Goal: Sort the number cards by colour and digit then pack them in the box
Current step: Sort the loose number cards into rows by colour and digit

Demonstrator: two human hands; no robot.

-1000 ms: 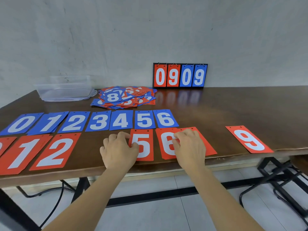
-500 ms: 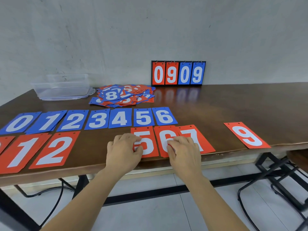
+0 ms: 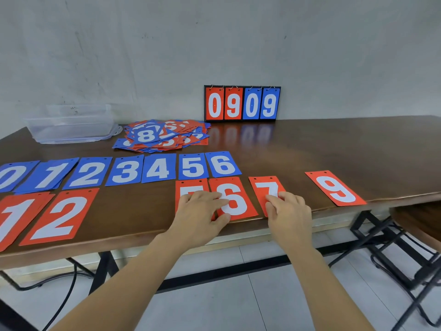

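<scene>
Red 7 card [image 3: 262, 187], bold white digit

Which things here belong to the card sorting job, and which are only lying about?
Job: blue row 0 to 6, red row, unsorted card pile, clear box.
Lying about: flip scoreboard showing 0909, cables under the table.
</scene>
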